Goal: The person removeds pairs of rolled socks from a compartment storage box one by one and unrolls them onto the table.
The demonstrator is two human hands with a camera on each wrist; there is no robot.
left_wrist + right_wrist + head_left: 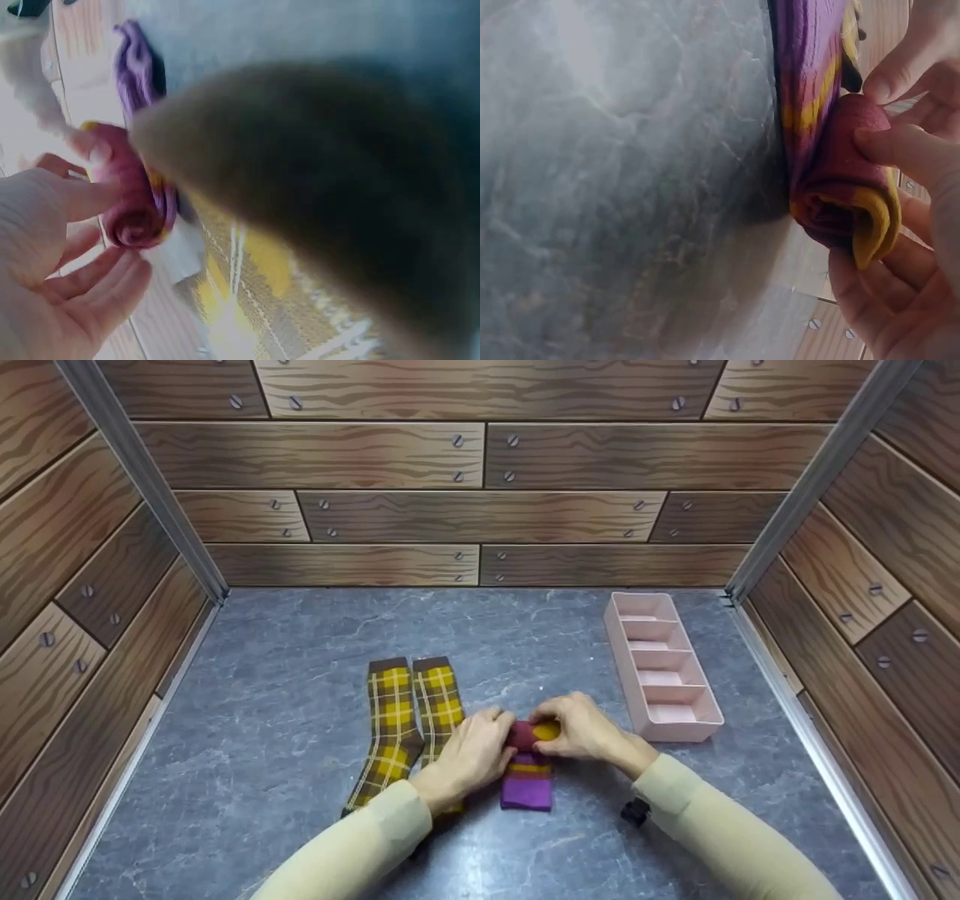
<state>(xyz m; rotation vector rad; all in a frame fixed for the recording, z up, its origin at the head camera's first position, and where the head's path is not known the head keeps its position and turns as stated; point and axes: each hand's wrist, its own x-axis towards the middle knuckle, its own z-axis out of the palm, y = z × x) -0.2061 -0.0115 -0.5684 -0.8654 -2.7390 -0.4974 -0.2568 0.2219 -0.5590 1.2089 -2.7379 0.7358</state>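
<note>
A purple, maroon and yellow striped sock bundle (523, 735) lies partly rolled on the table, its flat purple cuff end (526, 793) toward the person. My left hand (474, 746) grips the left end of the roll between thumb and fingers. At the other end my right hand (581, 727) pinches the roll beside its yellow patch. The spiral of rolled layers (844, 214) shows in the right wrist view, with thumb above and fingers below. In the left wrist view the maroon roll (124, 187) sits between both hands, and a dark blurred shape covers much of the picture.
Two yellow-and-brown plaid socks (391, 712) lie flat to the left, one partly under the left forearm. A pink box (679, 729) with several compartments stands at the right. Wood-patterned walls (480, 517) enclose the grey marbled table (285, 645) at the back and sides.
</note>
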